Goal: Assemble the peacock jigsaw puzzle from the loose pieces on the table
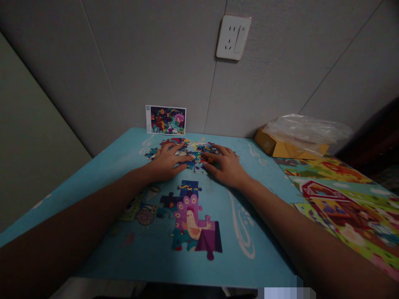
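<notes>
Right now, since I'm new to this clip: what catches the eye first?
The left hand and right hand rest flat on loose puzzle pieces at the far middle of the blue table. Nearer, a joined peacock section lies; a reference picture leans on the wall behind.

The picture is dim and underexposed. Its brightest patch is the grey wall around the wall socket, softly and evenly lit. Brightness falls off away from the socket, and the corner far to its lower right is nearly black. Below and right of the socket, the plastic bag carries a mild sheen. Well beneath it, the left forearm and right forearm sink into murky shadow. The loose puzzle pieces straight below look soft and grainy. Wall seams and worktop edges splay outward, a wide-angle distortion.
</notes>
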`<state>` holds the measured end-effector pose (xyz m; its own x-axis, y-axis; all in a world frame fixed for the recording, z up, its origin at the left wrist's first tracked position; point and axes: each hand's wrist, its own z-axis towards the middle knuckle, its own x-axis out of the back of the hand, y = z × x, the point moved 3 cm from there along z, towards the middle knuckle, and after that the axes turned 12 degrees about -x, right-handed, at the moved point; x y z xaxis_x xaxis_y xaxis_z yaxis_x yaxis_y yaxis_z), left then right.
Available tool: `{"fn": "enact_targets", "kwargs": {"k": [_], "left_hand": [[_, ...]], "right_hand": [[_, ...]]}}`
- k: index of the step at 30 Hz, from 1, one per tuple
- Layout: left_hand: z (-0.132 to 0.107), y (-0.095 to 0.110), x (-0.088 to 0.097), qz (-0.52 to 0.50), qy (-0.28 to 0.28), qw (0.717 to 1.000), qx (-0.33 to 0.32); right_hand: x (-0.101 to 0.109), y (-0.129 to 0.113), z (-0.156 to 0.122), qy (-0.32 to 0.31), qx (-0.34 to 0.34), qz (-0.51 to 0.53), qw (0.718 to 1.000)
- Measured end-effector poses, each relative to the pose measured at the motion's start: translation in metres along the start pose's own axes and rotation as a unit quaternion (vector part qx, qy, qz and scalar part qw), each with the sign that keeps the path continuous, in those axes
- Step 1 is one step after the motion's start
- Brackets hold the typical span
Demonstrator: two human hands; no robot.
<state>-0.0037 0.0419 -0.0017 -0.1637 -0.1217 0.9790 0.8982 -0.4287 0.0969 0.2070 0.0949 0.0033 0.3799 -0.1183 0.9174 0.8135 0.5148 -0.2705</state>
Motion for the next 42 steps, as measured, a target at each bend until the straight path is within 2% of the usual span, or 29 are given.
{"fn": "enact_targets", "kwargs": {"k": [4,10,19,21,25,27,31,38,40,42], "left_hand": [[0.000,-0.001,-0.002,0.000,0.003,1.000,-0.005],[0.001,-0.002,-0.003,0.002,-0.007,1.000,0.006],[0.001,-0.005,-0.005,0.009,0.009,1.000,-0.007],[0.001,-0.006,-0.006,0.011,0.015,1.000,-0.012],[0.000,-0.007,-0.006,0.009,0.021,1.000,-0.007],[0.000,-0.007,-0.006,0.012,0.016,1.000,0.007],[0.000,-0.006,-0.005,0.020,0.006,1.000,0.021],[0.001,-0.006,-0.005,0.019,0.002,1.000,0.017],[0.001,-0.007,-0.006,0.022,0.006,1.000,0.013],[0.000,-0.008,-0.007,0.023,0.010,1.000,0.011]], "right_hand": [[-0.003,0.002,0.002,-0.036,-0.005,-0.006,0.999],[-0.002,0.007,0.006,-0.021,-0.029,0.003,0.999],[-0.003,0.007,0.005,-0.011,-0.021,0.006,1.000],[-0.003,0.008,0.005,-0.006,-0.039,0.004,0.999],[-0.001,0.014,0.004,0.024,-0.122,-0.013,0.992],[-0.001,0.015,0.004,0.015,-0.134,-0.017,0.991],[-0.003,0.014,0.006,-0.007,-0.100,-0.004,0.995],[-0.004,-0.004,0.005,-0.024,0.044,0.099,0.994],[-0.002,-0.004,0.004,0.002,0.045,0.119,0.992],[-0.001,0.001,0.005,0.040,0.007,0.113,0.993]]}}
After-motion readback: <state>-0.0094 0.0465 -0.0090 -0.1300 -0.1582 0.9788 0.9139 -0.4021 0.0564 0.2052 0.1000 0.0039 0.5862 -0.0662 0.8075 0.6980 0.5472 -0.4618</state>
